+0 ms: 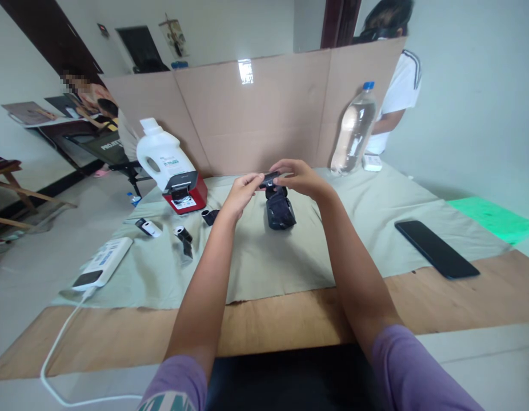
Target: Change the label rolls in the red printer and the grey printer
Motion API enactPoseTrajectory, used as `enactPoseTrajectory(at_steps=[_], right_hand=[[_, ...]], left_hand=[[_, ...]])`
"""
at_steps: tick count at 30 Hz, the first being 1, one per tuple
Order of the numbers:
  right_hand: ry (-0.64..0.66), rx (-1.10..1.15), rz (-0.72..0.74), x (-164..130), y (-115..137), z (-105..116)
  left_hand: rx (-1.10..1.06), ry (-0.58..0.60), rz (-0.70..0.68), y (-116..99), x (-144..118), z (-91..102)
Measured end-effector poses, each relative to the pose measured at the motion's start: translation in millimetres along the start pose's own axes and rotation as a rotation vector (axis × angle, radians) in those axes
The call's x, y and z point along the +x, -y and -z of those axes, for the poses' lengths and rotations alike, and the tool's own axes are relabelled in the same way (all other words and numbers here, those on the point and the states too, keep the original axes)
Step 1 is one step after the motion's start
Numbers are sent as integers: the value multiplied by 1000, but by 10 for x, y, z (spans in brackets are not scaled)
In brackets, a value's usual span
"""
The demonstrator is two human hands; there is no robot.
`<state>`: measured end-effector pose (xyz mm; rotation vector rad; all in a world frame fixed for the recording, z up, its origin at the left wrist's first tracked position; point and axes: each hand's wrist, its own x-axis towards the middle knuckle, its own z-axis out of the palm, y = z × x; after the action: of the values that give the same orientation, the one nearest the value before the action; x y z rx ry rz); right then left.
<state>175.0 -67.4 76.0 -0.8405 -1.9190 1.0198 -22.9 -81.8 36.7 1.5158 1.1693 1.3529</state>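
Note:
Above the middle of the cloth, my left hand and my right hand grip a small dark roll from either side, fingertips closed on its ends. It looks much like the black-wrapped rolls on the cloth, though fingers cover part of it. Just below my hands sits a small black device, its upper part raised like a lid. To the left lie a white roll with a black wrapper, another partly wrapped roll and a black roll beside my left forearm.
A red and black box-shaped machine stands before a white detergent jug. A white power strip trails a cable at left. A black phone lies at right. A large water bottle stands by the cardboard screen; people are behind it.

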Motion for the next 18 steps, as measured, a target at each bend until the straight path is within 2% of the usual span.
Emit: enactPoseTrajectory(at_steps=[5, 8, 14, 18], right_hand=[[20, 82, -186, -2, -24, 10], [-7, 75, -171, 12, -42, 5], [-97, 3, -60, 22, -6, -22], [-83, 93, -117, -2, 26, -18]], left_hand=[[-42, -3, -93, -43, -38, -18], [-32, 8, -105, -46, -40, -16], [-2, 7, 64, -17, -18, -11], [-90, 21, 45, -4, -22, 2]])
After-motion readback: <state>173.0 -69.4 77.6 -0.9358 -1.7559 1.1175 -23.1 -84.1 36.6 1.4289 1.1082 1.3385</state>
